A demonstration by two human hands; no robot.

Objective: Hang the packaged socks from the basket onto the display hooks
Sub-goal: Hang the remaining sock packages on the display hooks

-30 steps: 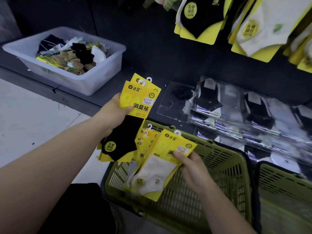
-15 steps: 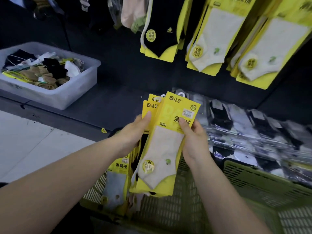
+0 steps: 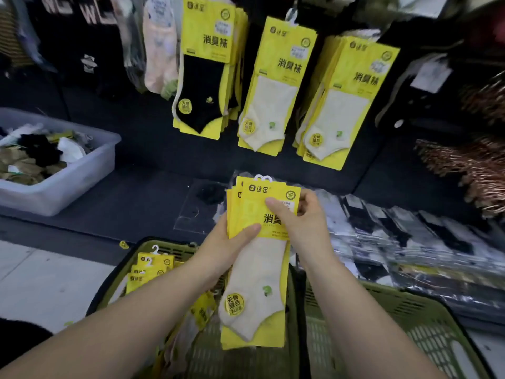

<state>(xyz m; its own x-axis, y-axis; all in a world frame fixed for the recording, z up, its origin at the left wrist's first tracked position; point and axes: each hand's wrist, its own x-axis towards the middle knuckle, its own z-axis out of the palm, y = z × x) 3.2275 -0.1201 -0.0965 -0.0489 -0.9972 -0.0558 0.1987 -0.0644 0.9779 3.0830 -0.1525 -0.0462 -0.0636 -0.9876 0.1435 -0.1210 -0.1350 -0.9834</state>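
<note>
held sock packs [image 3: 257, 283]: a small stack of yellow-carded packs, a cream ankle sock on the front card; held upright above the green basket [image 3: 109, 288], below the hanging rows, not yet hung.
left hand [image 3: 218, 250]: the stack is gripped at its left edge; the thumb is pressed on the front card and the fingers are curled behind it, out of sight.
right hand [image 3: 303, 225]: the top right of the front card is pinched, thumb on the face, fingers [image 3: 311, 198] wrapped round the right edge.
hanger tabs [image 3: 262, 177]: white, seen at the top of the held stack.
packs in basket [image 3: 153, 269]: more yellow-carded packs are left at the basket's left side, white tabs pointing up.
hanging black-sock packs [image 3: 205, 77]: hung on the dark wall, leftmost of three yellow rows.
hanging cream-sock packs [image 3: 276, 91]: two further rows are hung to the right; the hooks themselves cannot be made out.
second basket [image 3: 410, 305]: green, set just beside the first, on the right.
bagged socks [image 3: 396, 236]: clear packets are laid along the dark shelf behind the baskets.
white tub [image 3: 68, 187]: filled with loose socks, set on the shelf at far left.
</note>
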